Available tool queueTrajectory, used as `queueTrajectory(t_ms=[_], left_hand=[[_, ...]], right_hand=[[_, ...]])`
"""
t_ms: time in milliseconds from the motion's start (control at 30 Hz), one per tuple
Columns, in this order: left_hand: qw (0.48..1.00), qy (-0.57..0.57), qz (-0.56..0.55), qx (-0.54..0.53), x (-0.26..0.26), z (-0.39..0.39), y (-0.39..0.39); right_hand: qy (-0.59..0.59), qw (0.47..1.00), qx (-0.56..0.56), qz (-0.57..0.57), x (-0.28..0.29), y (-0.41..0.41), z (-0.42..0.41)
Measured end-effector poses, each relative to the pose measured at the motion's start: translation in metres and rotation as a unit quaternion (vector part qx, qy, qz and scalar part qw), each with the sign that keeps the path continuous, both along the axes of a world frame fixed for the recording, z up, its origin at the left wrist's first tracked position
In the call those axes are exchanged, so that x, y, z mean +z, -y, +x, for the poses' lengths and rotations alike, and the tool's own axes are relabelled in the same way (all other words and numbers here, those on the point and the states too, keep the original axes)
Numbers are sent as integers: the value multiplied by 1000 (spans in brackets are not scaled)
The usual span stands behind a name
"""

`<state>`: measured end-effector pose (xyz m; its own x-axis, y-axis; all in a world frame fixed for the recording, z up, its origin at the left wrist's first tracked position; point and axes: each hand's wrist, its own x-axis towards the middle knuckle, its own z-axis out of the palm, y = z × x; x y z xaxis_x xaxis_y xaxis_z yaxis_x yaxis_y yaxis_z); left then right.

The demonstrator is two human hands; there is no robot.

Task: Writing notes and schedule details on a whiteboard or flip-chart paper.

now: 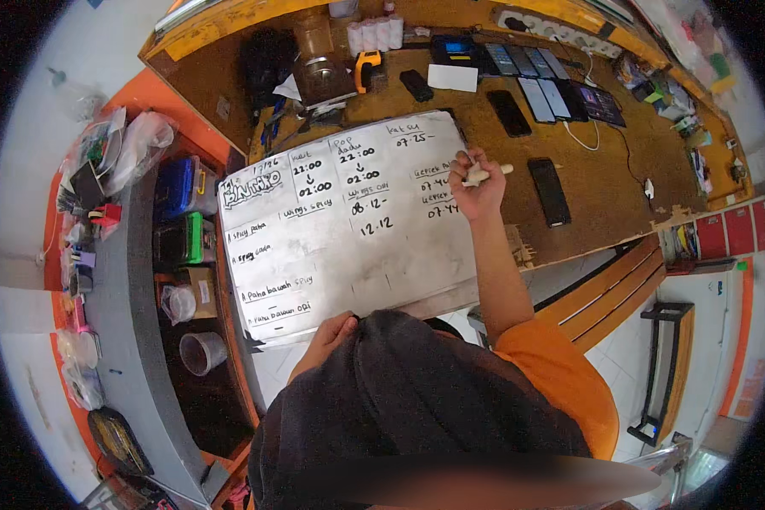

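A whiteboard (331,274) with handwritten words and times leans on the wooden desk, tilted in front of me. My right hand (481,191) is over its right side, fingers curled around a pale marker pen (500,171). One end of the pen points right, away from the writing. My left hand (328,338) is at the board's lower edge, thumb uppermost. Dark cloth hides part of it, so whether it grips the edge cannot be told.
Several phones (548,99) lie on the wooden desk (446,137), one dark phone (549,192) close to my right forearm. Farther back are paper rolls (376,34) and a power strip (564,35). Shelves with a green-lidded box (194,237) stand left; a slatted bench (602,293) stands right.
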<state>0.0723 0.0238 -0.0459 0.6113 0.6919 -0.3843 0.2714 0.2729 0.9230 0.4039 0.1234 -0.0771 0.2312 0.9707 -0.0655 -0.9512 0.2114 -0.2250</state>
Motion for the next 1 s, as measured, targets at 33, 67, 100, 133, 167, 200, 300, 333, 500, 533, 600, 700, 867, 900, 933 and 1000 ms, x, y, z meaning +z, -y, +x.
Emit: queueTrajectory(t_ms=[33, 67, 100, 133, 167, 200, 300, 333, 500, 533, 600, 700, 867, 900, 933, 1000], left_hand=[[1000, 0, 10, 11, 0, 1, 1], [1000, 3, 14, 12, 3, 2, 4], [1000, 4, 6, 12, 9, 5, 5], [1000, 7, -2, 12, 12, 8, 5], [1000, 11, 2, 15, 12, 9, 4], [1000, 20, 5, 12, 8, 10, 5], [1000, 26, -8, 7, -7, 11, 9], [1000, 20, -24, 5, -10, 10, 11], [999, -23, -3, 27, -7, 8, 13], [999, -31, -8, 32, -9, 8, 12], [999, -33, -8, 28, -7, 8, 8], [999, -31, -6, 17, 3, 12, 5], [999, -17, -6, 27, 3, 8, 5], [999, -13, -16, 33, 3, 7, 5], [999, -9, -26, 39, 3, 5, 5], [998, -1, -40, 49, 0, 1, 7]], right_hand=[[26, 1000, 6, -7, 2, -2, 2], [28, 1000, 6, -3, -2, -5, 5], [67, 998, -12, -15, -10, -11, 11], [106, 994, -31, -25, -13, -18, 17], [110, 993, -28, -21, -15, -27, 23], [254, 951, -57, -166, -16, -36, 26], [506, 805, -85, -298, -51, -65, 56], [599, 743, -142, -261, -60, -72, 59], [716, 628, -192, -236, -62, -91, 48], [732, 616, -180, -230, -69, -97, 49], [746, 604, -164, -226, -85, -107, 45], [734, 640, -189, -126, -94, -112, 23], [743, 650, -96, -126, -73, -108, 0], [745, 648, -92, -130, -71, -106, -2], [746, 647, -92, -128, -72, -106, -1], [773, 609, -115, -134, -81, -107, 6]])
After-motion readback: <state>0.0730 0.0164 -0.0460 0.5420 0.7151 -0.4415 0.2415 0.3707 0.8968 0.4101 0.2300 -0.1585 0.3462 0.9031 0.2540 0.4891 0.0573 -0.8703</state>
